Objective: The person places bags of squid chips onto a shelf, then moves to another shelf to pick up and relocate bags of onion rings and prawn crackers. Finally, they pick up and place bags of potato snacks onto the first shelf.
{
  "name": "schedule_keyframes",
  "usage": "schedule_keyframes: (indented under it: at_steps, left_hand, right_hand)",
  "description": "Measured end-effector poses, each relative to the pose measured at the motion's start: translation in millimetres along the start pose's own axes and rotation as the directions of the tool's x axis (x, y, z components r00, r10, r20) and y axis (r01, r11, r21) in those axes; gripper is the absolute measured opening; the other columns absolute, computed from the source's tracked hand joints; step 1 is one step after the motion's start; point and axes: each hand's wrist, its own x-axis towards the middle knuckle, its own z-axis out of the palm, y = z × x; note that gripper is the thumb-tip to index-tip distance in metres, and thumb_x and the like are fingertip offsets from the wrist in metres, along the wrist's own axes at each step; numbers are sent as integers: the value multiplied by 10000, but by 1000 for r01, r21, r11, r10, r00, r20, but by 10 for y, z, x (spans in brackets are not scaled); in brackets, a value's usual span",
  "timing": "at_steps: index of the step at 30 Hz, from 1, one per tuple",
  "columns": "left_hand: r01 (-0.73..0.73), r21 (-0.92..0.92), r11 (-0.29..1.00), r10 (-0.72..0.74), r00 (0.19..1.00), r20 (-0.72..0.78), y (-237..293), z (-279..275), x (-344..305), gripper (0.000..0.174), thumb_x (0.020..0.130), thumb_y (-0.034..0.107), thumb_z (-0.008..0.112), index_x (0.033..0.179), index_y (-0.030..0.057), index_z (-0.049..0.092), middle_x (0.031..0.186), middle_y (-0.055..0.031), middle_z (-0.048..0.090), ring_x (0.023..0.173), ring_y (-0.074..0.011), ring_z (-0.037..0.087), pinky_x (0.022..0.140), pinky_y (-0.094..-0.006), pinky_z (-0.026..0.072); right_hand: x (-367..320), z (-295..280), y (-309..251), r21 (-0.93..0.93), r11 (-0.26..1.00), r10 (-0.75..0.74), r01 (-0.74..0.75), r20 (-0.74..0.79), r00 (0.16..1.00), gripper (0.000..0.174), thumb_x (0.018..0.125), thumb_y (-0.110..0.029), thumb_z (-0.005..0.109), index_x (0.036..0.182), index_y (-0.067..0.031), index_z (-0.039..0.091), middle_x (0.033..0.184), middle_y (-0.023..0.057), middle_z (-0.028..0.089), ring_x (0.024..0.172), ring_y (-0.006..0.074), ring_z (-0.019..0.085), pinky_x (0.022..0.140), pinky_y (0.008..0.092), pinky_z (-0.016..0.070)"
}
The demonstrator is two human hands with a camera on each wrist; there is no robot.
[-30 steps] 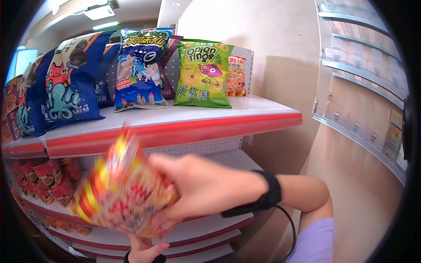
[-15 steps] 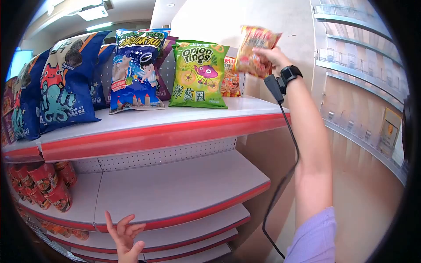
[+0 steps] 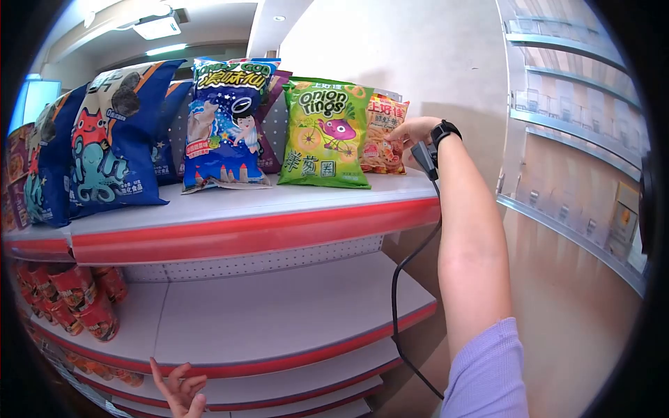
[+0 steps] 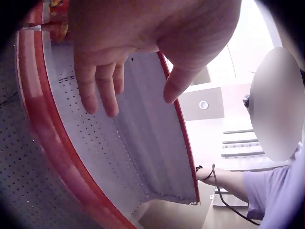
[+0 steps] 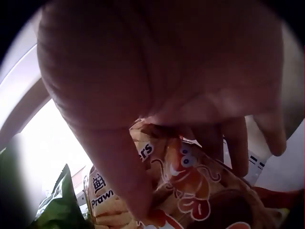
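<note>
My right hand (image 3: 421,131) reaches to the right end of the top shelf (image 3: 265,221) and holds a bag of prawn crackers (image 3: 382,136) by its right side. The bag stands upright just right of a green onion rings bag (image 3: 324,136). In the right wrist view the thumb lies across the front of the prawn cracker bag (image 5: 195,176), with the other fingers along its far edge. Low in front of the lower shelves, my left hand (image 3: 182,394) is raised with loosely spread fingers and nothing in it; the left wrist view shows the same hand (image 4: 147,38) below a shelf.
Left of the onion rings stand a blue snack bag (image 3: 228,132) and larger blue octopus-print bags (image 3: 111,146). Red cups (image 3: 94,306) stack on the shelf below. A cable (image 3: 394,292) hangs from the right wrist. Clear wall racks (image 3: 578,125) are at the right.
My right hand has carried the prawn cracker bag from low in front of the shelves, up past the right end, then down onto the top shelf. The left hand came away from the bag.
</note>
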Motion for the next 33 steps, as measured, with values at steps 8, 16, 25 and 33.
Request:
schedule_keyframes:
  at_steps: [8, 16, 25, 33]
  left_hand:
    - [67, -23, 998, -67, 997, -25, -115, 90, 9, 842, 898, 21, 571, 1505, 210, 18, 1356, -192, 416, 1113, -267, 557, 964, -378, 439]
    - [106, -68, 992, -98, 989, 114, -123, 75, 126, 804, 910, 5, 544, 1508, 192, 38, 1348, -188, 432, 1119, -261, 553, 965, -378, 434]
    - [302, -152, 941, -188, 841, 508, -678, -185, 626, 786, 908, 30, 558, 1507, 158, 66, 1317, -175, 466, 1071, -241, 568, 938, -360, 433]
    - [515, -151, 844, -174, 529, 830, -534, 568, 239, 790, 902, 26, 574, 1504, 154, 80, 1254, -155, 495, 1044, -224, 570, 929, -333, 429]
  right_hand:
    - [98, -107, -73, -40, 998, 47, -47, 13, 999, 344, 737, -251, 702, 1026, -94, 603, 1021, 53, 590, 893, 190, 569, 606, 398, 509]
    - [-619, 85, -799, -345, 912, -380, 223, -502, 777, 723, 701, -342, 700, 1270, 37, 465, 1232, 309, 492, 1138, 345, 512, 954, 392, 403]
    - [-2374, 1364, -836, -812, 510, -859, 283, -468, 206, 539, 778, -161, 612, 1241, 69, 458, 1188, 261, 540, 1129, 385, 489, 1007, 420, 379]
    - [-4927, 2575, 285, -683, 715, -316, -148, -505, 803, 328, 830, -124, 615, 1152, -69, 588, 1262, 104, 521, 1232, 319, 443, 1009, 430, 401]
